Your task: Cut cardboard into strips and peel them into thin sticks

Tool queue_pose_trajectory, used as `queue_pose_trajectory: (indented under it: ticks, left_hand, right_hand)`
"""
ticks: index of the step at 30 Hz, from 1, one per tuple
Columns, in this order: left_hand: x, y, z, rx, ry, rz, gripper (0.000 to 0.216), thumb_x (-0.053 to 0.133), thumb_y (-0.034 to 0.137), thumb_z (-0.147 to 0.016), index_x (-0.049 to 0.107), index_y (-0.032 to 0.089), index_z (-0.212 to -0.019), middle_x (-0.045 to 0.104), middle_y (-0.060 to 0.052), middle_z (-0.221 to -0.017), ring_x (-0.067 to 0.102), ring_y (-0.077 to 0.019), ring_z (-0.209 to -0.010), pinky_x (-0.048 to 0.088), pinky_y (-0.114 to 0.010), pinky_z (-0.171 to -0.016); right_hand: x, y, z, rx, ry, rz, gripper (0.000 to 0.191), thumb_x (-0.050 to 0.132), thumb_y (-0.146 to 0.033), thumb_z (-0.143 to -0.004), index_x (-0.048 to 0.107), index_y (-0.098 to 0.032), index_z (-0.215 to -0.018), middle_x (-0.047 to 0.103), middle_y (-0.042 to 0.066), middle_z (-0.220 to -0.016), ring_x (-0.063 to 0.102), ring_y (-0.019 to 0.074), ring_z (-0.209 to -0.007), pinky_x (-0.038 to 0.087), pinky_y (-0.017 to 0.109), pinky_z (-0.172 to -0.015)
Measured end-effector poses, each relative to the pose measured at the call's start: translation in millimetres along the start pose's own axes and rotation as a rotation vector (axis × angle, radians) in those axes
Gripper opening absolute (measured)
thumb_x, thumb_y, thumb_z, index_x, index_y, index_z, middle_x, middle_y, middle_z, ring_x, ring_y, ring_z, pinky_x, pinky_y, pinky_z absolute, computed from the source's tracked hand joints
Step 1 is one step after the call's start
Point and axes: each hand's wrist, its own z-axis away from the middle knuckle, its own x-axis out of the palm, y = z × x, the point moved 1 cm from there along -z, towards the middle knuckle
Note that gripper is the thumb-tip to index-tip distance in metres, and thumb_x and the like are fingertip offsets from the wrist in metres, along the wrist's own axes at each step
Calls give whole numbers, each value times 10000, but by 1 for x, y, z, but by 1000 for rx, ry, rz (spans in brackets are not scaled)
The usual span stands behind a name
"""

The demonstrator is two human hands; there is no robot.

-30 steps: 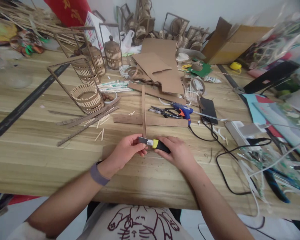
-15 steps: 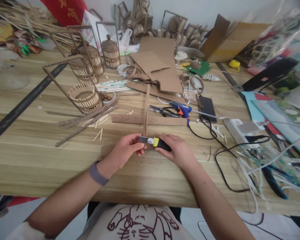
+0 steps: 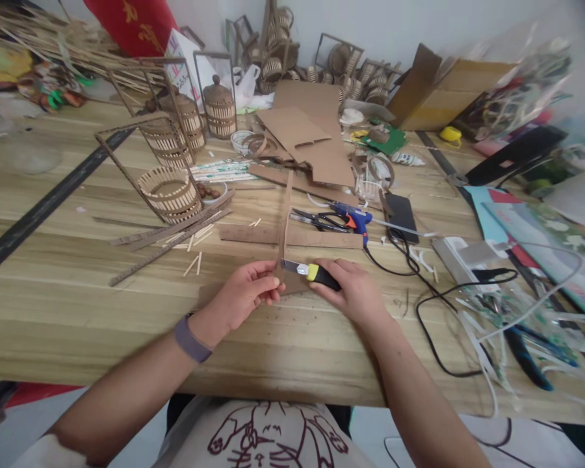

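Between the thumb and fingers of my left hand [image 3: 253, 289] is the near end of a narrow cardboard strip [image 3: 286, 218], which stretches away from me. My right hand [image 3: 351, 286] is wrapped round the black and yellow handle of a utility knife [image 3: 316, 273]. Its blade points left, with the tip at the strip's right edge, close to my left fingertips. A wider cardboard strip [image 3: 322, 239] lies crosswise beyond my hands, under the narrow one. Scissors [image 3: 322, 220] and a blue glue gun [image 3: 353, 218] rest just behind it.
Small slatted baskets [image 3: 169, 195] with tall handles stand at the left, near short wooden sticks [image 3: 192, 264]. Cardboard sheets [image 3: 312, 130] lie at the back centre. A black phone [image 3: 402, 218], a power strip [image 3: 455, 260] and a looping black cable [image 3: 419, 318] occupy the right side.
The knife in my right hand has shifted slightly right, its blade moving from over my left fingertips to the strip's right edge. My left hand stays at the strip's near end.
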Motion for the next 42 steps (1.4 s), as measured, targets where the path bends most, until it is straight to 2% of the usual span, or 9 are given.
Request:
queue_pose_trajectory:
  ticks: [4, 9, 15, 29, 36, 42]
  left_hand:
    - [4, -1, 0, 54, 1, -78, 281, 679, 240, -689, 685, 124, -944, 655, -8, -708, 534, -82, -538, 373, -200, -476]
    - [5, -5, 1, 37, 37, -79, 202, 657, 270, -697, 640, 139, -849, 625, 6, -673, 515, -81, -507, 359, -195, -442]
    - [4, -6, 0, 101, 32, -116, 306, 722, 413, -751, 608, 140, -827, 637, -17, -746, 567, -101, -575, 429, -216, -495]
    - [2, -7, -2, 93, -29, -106, 302, 743, 381, -750, 625, 137, -883, 635, -1, -726, 547, -80, -538, 394, -193, -456]
    - [3, -5, 0, 69, -28, -67, 351, 745, 381, -749, 609, 143, -968, 630, 15, -683, 547, -76, -525, 379, -174, -443]
    - [3, -7, -2, 105, -1, -125, 306, 744, 366, -743, 606, 138, -893, 630, 9, -695, 555, -83, -523, 405, -186, -438]
  right_hand:
    - [4, -6, -1, -16, -16, -2, 430, 532, -515, -947, 632, -201, -1224, 721, 111, -965, 683, 268, -884, 512, 375, -772]
    - [10, -15, -1, -8, -26, 26, 431, 542, -516, -941, 638, -198, -1216, 715, 104, -918, 677, 271, -853, 504, 374, -747]
    - [11, -19, 0, -17, -36, 41, 434, 558, -499, -937, 637, -175, -1215, 713, 113, -927, 679, 271, -866, 500, 361, -739]
    - [10, -16, 0, 2, 3, 41, 425, 581, -502, -926, 650, -190, -1206, 717, 105, -917, 684, 269, -861, 499, 359, -743]
    - [3, -2, 2, 109, 98, 11, 408, 548, -501, -943, 655, -199, -1197, 719, 95, -886, 687, 266, -815, 514, 362, -722]
    - [9, -18, -1, 12, 25, -80, 401, 578, -491, -929, 649, -204, -1199, 731, 106, -946, 692, 264, -866, 522, 358, -747]
